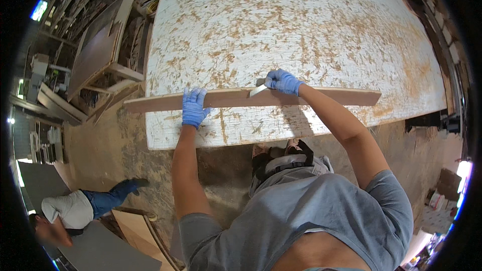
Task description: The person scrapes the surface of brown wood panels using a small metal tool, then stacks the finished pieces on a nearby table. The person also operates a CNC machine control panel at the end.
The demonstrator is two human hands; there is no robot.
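Head view: left hand (pixel 194 108), blue-gloved, lies with fingers curled down over the long wooden strip (pixel 236 98), pinning it flat at centre frame so it likely won't shift. Right hand (pixel 283 81), also gloved, is closed around a scraper (pixel 258 90), its pale blade angled onto the strip's top face. The strip lies crosswise on a big white, glue-stained worktable (pixel 301 25). Dusty workshop floor (pixel 115 145); a person crouching (pixel 75 208) lower left; stacked boards (pixel 98 45) upper left.

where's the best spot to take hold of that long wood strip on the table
Probably the bare right stretch of the long wood strip, coming from the near edge of the table. It lies flat and narrow, so fingers can wrap it; the left hand and right hand already occupy the middle.
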